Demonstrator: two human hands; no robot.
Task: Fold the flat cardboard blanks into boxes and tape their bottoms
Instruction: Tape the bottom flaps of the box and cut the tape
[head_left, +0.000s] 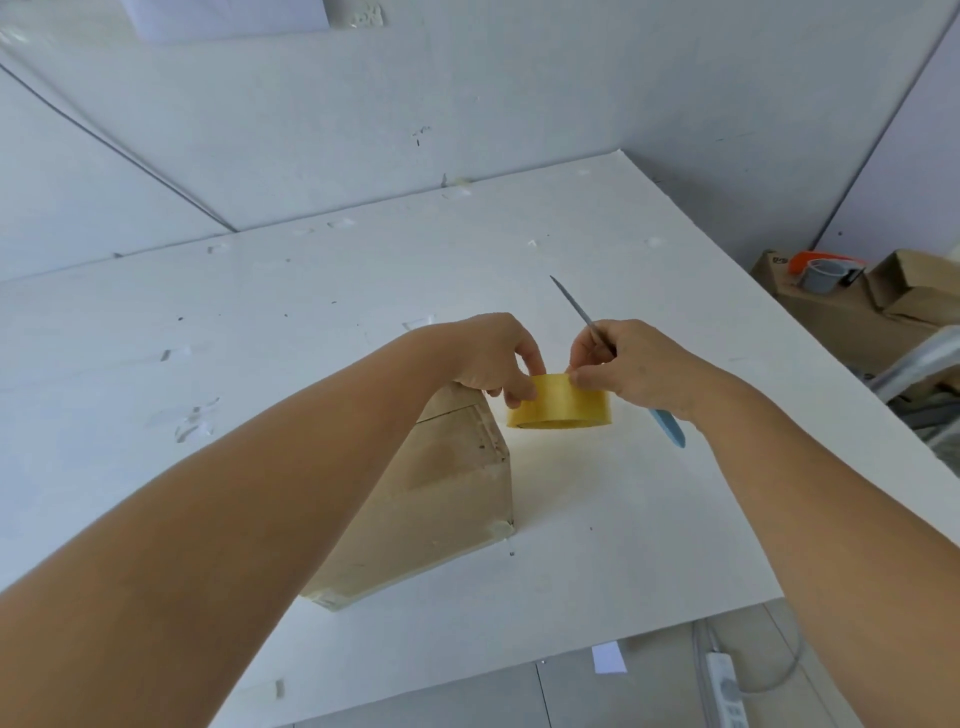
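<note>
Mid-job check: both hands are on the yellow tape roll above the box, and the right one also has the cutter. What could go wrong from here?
1. The right hand pinches the tape roll while gripping the blue-handled cutter; its exposed tip points away but sits close to the left hand, so a slip could nick fingers.
2. The roll is held in the air over the cardboard box; pulling tape may stick it crookedly or tug the unheld box.

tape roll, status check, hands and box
Left hand holds tape roll; right hand pinches its edge, gripping knife. Cardboard box folded on table, beside the roll. Nothing blocking.
</note>
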